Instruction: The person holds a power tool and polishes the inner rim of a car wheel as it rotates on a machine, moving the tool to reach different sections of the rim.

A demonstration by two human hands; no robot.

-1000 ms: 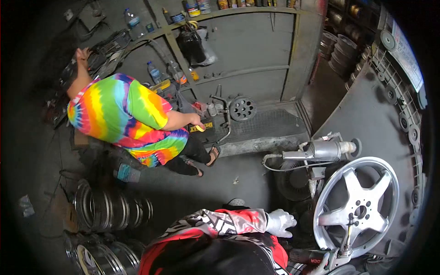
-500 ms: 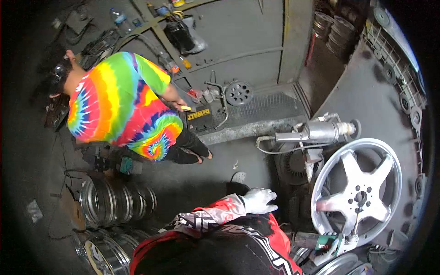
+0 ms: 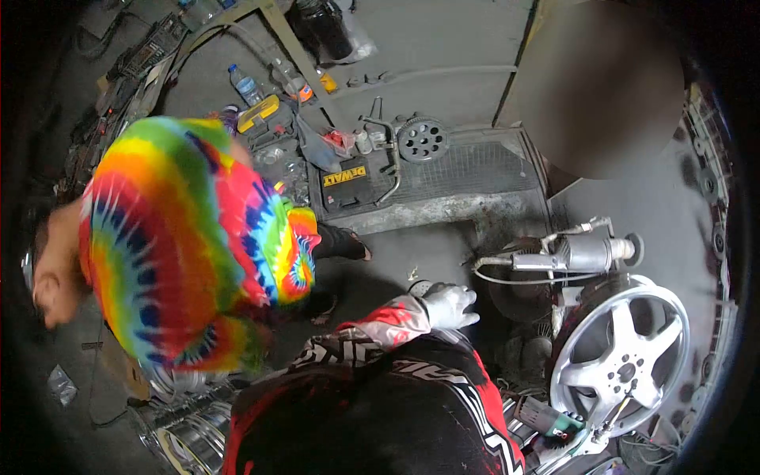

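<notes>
My left hand (image 3: 451,307), in a whitish glove, rests near my knee, its fingers loosely apart with nothing in them. At the lower right my gloved right hand (image 3: 579,443) is wrapped around a green and dark power grinder (image 3: 546,418). The slim front end of the grinder reaches up to the hub of a silver five-spoke alloy wheel (image 3: 625,372), which stands tilted beside me. Part of the right hand is hidden behind the tool.
A person in a tie-dye shirt (image 3: 174,237) bends at the left, beside stacked shiny rims (image 3: 194,439). A silver spindle machine (image 3: 578,257) stands behind the wheel. Further back are a DeWalt case (image 3: 346,184) and a black holed disc (image 3: 423,139). A round blur covers the upper right.
The person in the tie-dye shirt has bent down and come closer on the left. My view has shifted; the wheel appears more tilted. My right hand still grips the grinder.
</notes>
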